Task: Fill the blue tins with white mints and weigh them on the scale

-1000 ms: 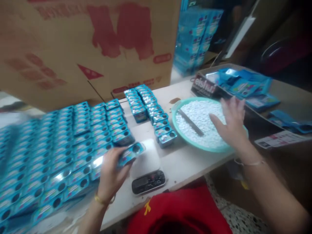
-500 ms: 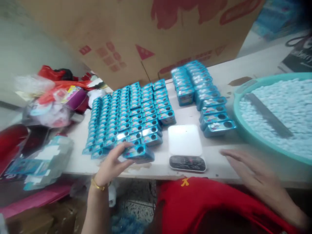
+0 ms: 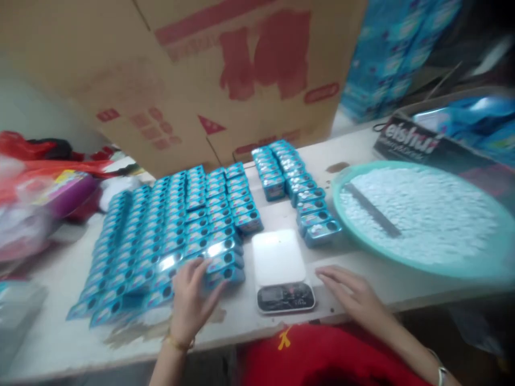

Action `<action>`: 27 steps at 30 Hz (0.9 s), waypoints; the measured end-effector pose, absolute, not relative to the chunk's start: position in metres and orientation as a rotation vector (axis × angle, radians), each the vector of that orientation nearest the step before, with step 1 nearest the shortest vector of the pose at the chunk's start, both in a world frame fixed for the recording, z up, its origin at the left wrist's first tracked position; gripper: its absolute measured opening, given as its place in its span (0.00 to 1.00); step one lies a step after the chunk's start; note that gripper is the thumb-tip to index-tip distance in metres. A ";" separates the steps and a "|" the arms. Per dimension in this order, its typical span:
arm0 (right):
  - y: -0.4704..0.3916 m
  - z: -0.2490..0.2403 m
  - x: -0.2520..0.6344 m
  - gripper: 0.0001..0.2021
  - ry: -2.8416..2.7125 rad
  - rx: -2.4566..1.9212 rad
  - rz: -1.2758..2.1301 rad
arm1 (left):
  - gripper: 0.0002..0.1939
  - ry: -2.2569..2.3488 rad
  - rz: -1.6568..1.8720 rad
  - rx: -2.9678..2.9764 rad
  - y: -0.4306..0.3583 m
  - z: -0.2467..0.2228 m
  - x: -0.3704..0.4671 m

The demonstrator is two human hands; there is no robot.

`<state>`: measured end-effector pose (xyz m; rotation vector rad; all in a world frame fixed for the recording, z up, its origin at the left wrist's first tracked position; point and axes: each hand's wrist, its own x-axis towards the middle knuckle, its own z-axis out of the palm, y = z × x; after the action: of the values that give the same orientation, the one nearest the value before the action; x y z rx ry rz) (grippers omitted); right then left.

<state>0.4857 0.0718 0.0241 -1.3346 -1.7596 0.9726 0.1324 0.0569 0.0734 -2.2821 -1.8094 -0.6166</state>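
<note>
My left hand (image 3: pixel 193 300) is at the near edge of the rows of small blue tins (image 3: pixel 173 230), thumb and fingers apart around the left end of the nearest tin (image 3: pixel 227 276). Blur hides whether the fingertips still touch it. Each tin shows a dark round spot on its top. My right hand (image 3: pixel 356 297) is open over the tabletop, its fingertips just right of the digital scale (image 3: pixel 278 260). The scale's white platform has nothing on it. More blue tins (image 3: pixel 289 177) stand in a separate group behind the scale, several with white pieces on top.
A wide turquoise basin (image 3: pixel 341 214) of pale pieces, with a grey ruler-like strip (image 3: pixel 374 212) on them, stands at the right. A large cardboard box (image 3: pixel 181 80) stands behind the tins. Plastic bags (image 3: pixel 28 209) lie at left, and a dark printed box (image 3: pixel 406 139) behind the basin.
The tin that my left hand gripped now sits at the near end of a row, with the fingers spread at its end. My right hand has come closer to the scale. The view has shifted right.
</note>
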 end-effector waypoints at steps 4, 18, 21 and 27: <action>0.075 0.013 0.484 0.12 -1.683 -1.358 1.039 | 0.20 -1.611 -0.670 -2.497 0.134 0.105 0.171; 0.074 -0.032 0.490 0.14 -1.221 -1.320 1.295 | 0.05 -1.416 -0.066 -2.585 0.331 0.077 0.286; 0.074 -0.028 0.491 0.15 -1.247 -1.311 1.298 | 0.08 -1.416 -0.043 -2.602 0.296 0.102 0.276; 0.073 -0.031 0.495 0.14 -1.233 -1.301 1.304 | 0.11 -1.247 0.267 -2.819 0.197 0.145 0.266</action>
<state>0.4947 0.0726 -0.0315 -1.3008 -1.2327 1.3044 0.2660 0.1974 0.1446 -2.8190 -1.2474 0.2667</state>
